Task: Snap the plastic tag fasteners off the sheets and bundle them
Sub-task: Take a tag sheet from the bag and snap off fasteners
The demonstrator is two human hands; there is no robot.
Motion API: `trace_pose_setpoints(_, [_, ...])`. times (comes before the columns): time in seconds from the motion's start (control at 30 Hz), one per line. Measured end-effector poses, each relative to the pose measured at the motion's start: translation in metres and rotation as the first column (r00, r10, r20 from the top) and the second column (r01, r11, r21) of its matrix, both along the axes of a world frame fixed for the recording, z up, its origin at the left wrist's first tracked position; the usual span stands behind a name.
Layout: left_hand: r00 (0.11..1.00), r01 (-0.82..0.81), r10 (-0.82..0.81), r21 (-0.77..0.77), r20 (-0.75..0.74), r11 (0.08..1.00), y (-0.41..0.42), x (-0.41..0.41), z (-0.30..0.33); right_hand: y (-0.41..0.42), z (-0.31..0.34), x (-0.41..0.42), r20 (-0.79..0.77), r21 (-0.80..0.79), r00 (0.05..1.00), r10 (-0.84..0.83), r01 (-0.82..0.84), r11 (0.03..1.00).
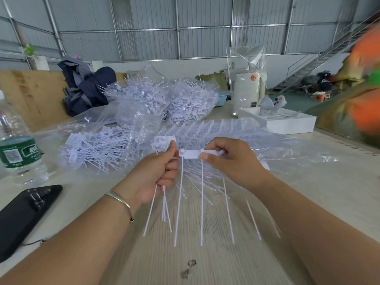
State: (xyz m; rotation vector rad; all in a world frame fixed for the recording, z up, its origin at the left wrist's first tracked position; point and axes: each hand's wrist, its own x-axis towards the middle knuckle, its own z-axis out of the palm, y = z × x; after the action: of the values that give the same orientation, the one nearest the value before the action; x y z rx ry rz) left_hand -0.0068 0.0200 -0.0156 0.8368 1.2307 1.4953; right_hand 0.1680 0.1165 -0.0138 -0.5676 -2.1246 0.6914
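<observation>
Forearms reached in over the wooden table (pixel 205 264). Left hand (pixel 156 173) gripped a small bundle of freed fasteners (pixel 164 144), heads up, tails hanging toward the camera. Right hand (pixel 228 161) pinched the sheet (pixel 193 154) by its top strip, which ran left-right between the hands; its stems hung down. Left hand sat just beside the next fastener's head. Bagged fasteners (pixel 98 149) lay beyond.
</observation>
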Motion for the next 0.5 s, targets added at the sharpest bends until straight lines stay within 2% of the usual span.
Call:
trace_pose_setpoints(0.2, [0.984,-0.037,0.034,-0.015,-0.174,0.999,-0.002,0.001,-0.001,0.003,-0.002,-0.002,0.048,0.057,0.999,-0.024,0.021,0.998])
trace_pose_setpoints(0.3, [0.976,-0.098,0.087,-0.045,-0.198,0.994,0.0,-0.001,-0.005,0.004,-0.002,-0.001,0.052,0.061,0.998,-0.027,0.024,0.998])
trace_pose_setpoints(0.43, [0.97,-0.158,0.149,-0.036,-0.191,0.987,0.002,-0.006,-0.006,0.007,0.001,0.005,0.158,0.263,0.978,-0.14,0.095,0.96])
trace_pose_setpoints(0.5, [0.966,-0.172,0.163,-0.026,-0.202,0.985,0.002,-0.008,-0.007,0.01,0.002,0.007,0.193,0.29,0.956,-0.22,0.159,0.944])
